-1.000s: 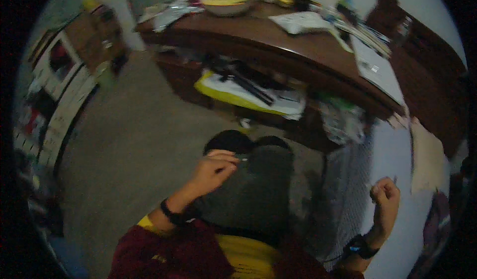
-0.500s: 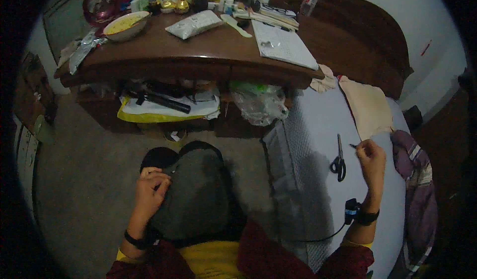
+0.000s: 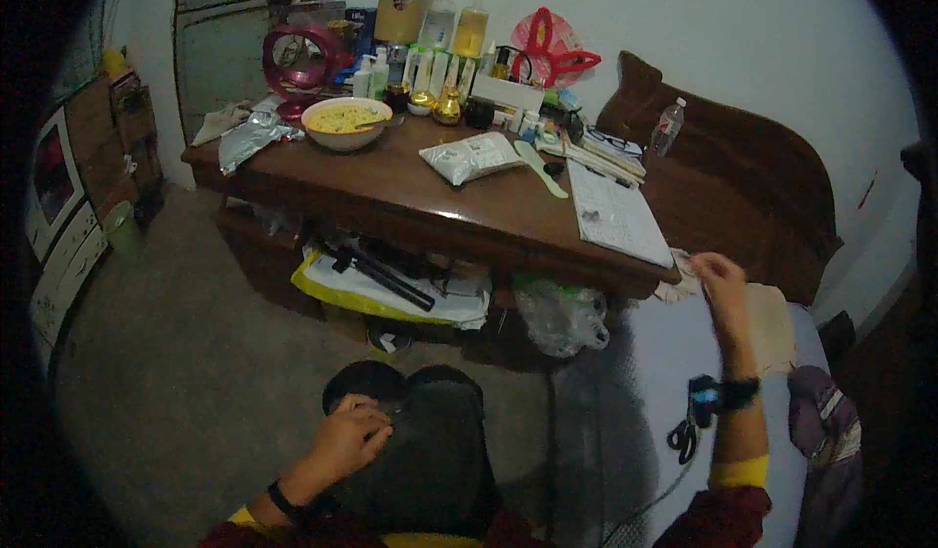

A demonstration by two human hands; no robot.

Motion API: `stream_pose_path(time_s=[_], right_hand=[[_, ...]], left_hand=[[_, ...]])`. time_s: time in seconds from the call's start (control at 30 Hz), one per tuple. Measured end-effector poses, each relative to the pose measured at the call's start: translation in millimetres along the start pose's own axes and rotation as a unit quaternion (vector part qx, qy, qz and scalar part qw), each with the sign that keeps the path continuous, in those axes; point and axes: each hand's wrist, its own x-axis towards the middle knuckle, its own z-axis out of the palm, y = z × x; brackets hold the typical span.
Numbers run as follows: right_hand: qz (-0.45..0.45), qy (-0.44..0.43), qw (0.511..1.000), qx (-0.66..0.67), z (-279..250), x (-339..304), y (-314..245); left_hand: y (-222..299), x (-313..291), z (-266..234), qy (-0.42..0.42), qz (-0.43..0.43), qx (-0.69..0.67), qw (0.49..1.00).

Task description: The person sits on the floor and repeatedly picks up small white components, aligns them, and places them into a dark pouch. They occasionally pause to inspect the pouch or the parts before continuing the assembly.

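My left hand (image 3: 354,439) is over my left thigh, its fingers pinched together. A tiny pale speck shows at its fingertips, too small to name. My right hand (image 3: 721,279) is raised over the far part of the bed, next to the desk's right corner. Its fingers are drawn together; whatever they hold is too blurred to tell. Below the right wrist, black-handled scissors (image 3: 682,441) lie on the pale bed (image 3: 660,372), their blades partly hidden by the small device on the wrist strap (image 3: 725,394).
Ahead stands a brown desk (image 3: 391,179) with a bowl of food (image 3: 347,124), a silvery packet (image 3: 471,157), a sheet of paper (image 3: 616,214) and bottles. A plastic bag (image 3: 562,316) hangs under it. A cream cloth (image 3: 772,328) and purple clothing (image 3: 826,421) lie on the bed.
The view has tilted up, showing more wall and desk. My right hand has moved forward from beside the scissors toward the desk corner; the dark bit at its fingertips no longer shows.
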Motion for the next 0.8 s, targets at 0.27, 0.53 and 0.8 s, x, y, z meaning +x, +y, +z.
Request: stream_pose_path(time_s=[0.27, 0.53, 0.8], right_hand=[[0.005, -0.032, 0.998, -0.061, 142.0, 110.1, 39.4], [-0.232, 0.096, 0.913, -0.321, 169.7, 104.9, -9.8], [-0.174, -0.434, 0.876, 0.118, 212.4, -124.6, -136.1]], left_hand=[[-18.1, -0.7, 1.6, 0.002, -0.009, -0.044, 0.999], [-23.4, 7.5, -2.3, 0.014, -0.035, -0.146, 0.989], [-32.4, 0.5, -8.1, -0.007, -0.085, -0.32, 0.944]])
